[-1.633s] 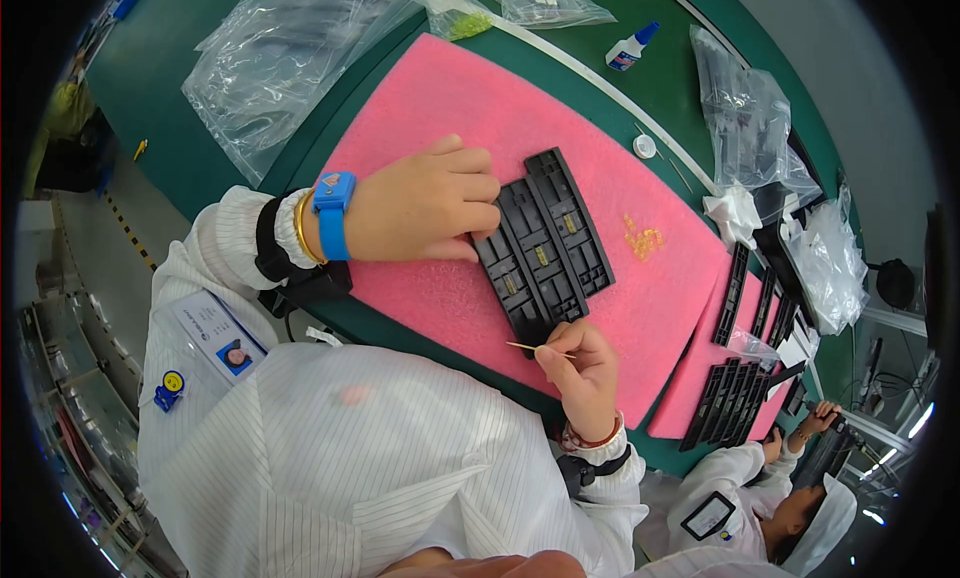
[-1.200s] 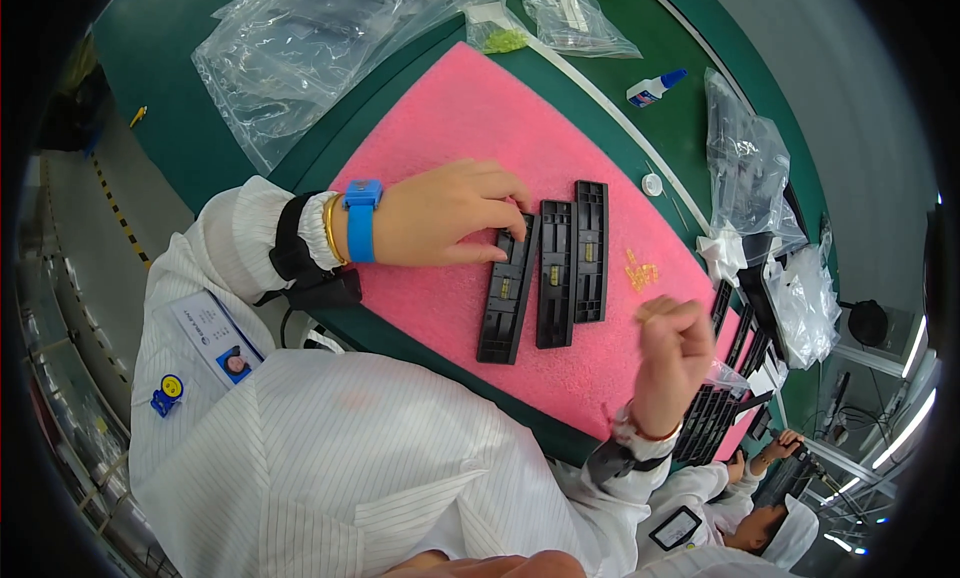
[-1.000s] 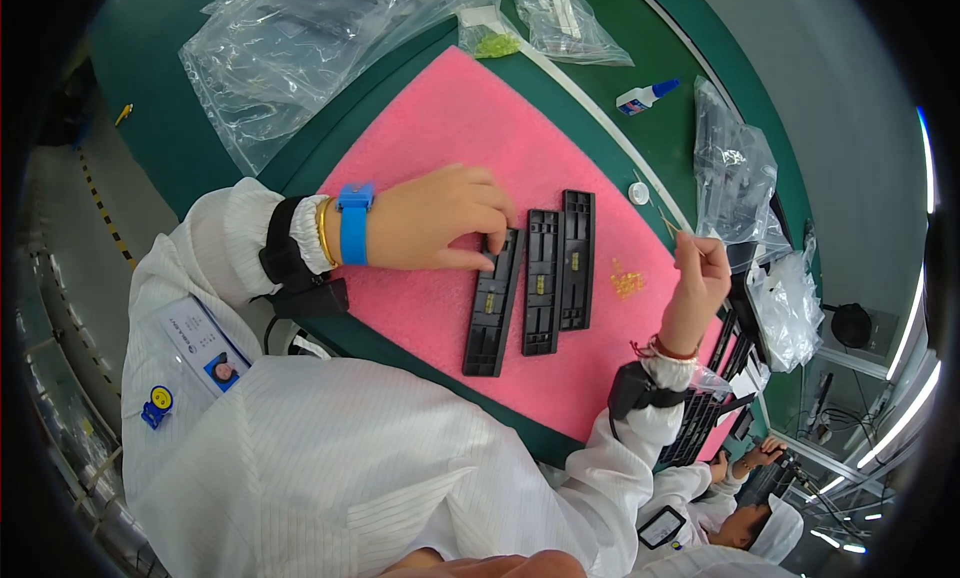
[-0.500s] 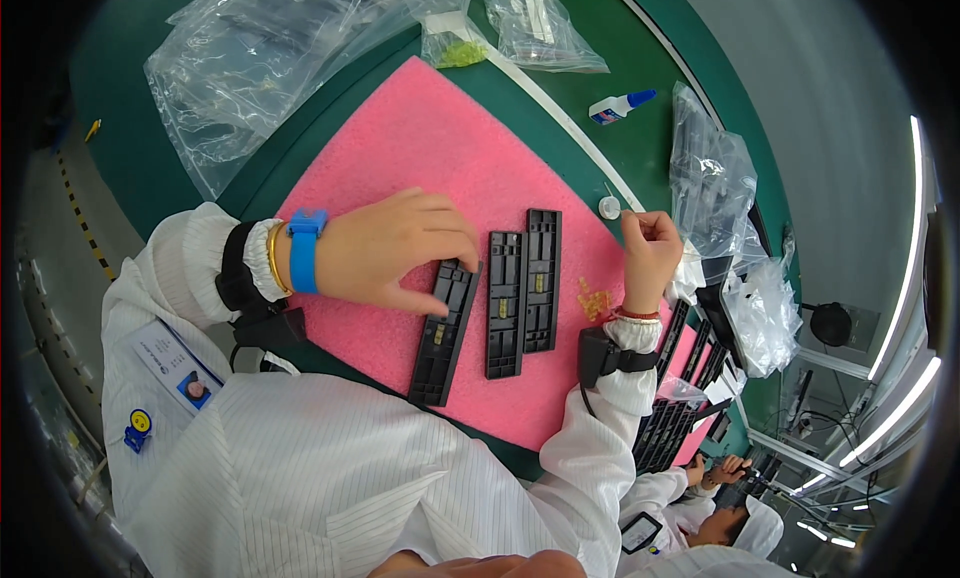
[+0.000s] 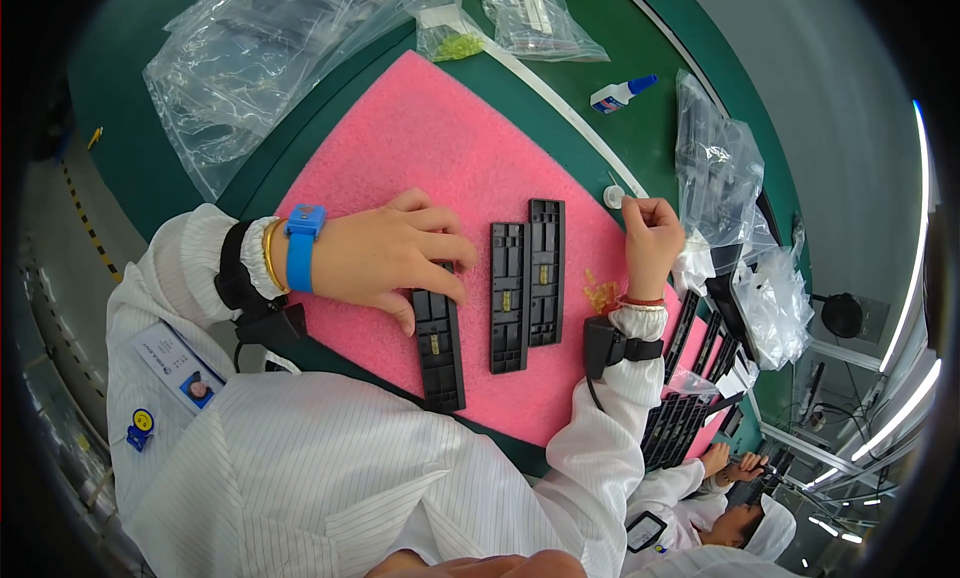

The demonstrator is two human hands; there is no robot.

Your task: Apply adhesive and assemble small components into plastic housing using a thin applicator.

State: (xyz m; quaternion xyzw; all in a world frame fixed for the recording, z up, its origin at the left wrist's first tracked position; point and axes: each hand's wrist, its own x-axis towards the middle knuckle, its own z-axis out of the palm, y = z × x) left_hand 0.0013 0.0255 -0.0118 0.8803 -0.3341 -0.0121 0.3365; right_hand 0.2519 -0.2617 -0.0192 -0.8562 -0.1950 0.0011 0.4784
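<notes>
On the lower left part of the pink square foam mat (image 5: 370, 158) lies a long black ribbed plastic strip (image 5: 440, 363), its upper end under the left hand (image 5: 400, 258), loosely curled with fingers spread; I can't tell whether it grips. Two more such black strips (image 5: 508, 318) lie mid-mat, small yellow pieces (image 5: 597, 291) near its right edge. Just past that edge, the right hand (image 5: 652, 240) pinches thumb and forefinger together beside a small round white cup (image 5: 613, 196), anything between them too small to tell
</notes>
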